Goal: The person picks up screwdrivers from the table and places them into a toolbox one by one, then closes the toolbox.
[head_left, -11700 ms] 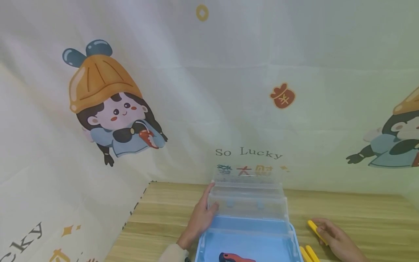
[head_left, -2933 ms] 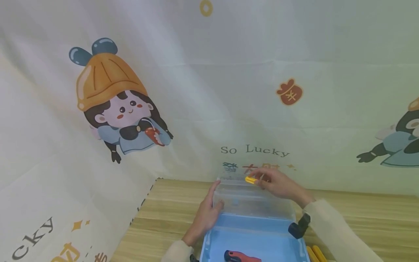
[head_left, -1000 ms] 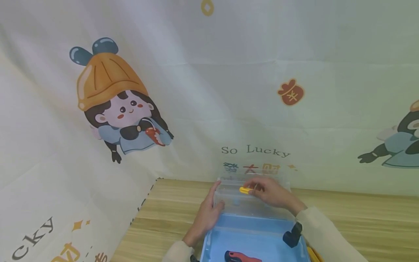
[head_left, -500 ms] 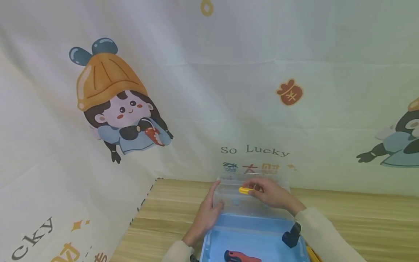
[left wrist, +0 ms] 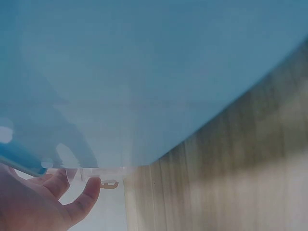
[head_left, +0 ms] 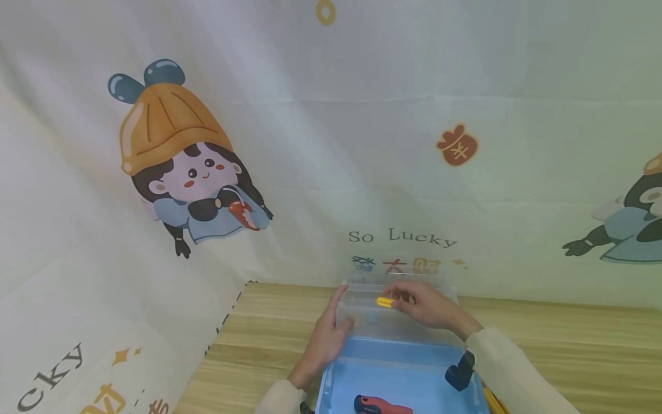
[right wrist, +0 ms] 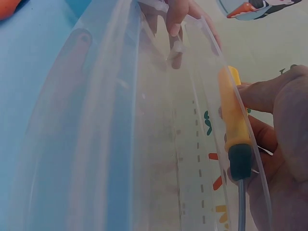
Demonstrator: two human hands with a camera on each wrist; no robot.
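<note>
A blue box (head_left: 424, 376) stands on the table with its clear plastic lid (head_left: 362, 330) raised at the back. My left hand (head_left: 327, 339) grips the lid's left edge, thumb in front. Over the lid's upper part, my right hand (head_left: 431, 307) pinches a small screwdriver by its yellow handle. In the right wrist view this screwdriver (right wrist: 235, 113) has a dark collar and a thin metal shaft, seen partly through a clear plastic wall beside the fingers. A red and black handled tool (head_left: 383, 405) lies inside the box, cut off by the frame's lower edge.
More yellow handles (head_left: 493, 401) lie just right of the box, partly hidden by the right sleeve (head_left: 517, 368). A printed cloth (head_left: 310, 172) hangs behind the wooden table (head_left: 264, 322).
My right hand has come from the table right of the box to the raised lid with the screwdriver, then lowered slightly. Over the last second both hands stay nearly still.
</note>
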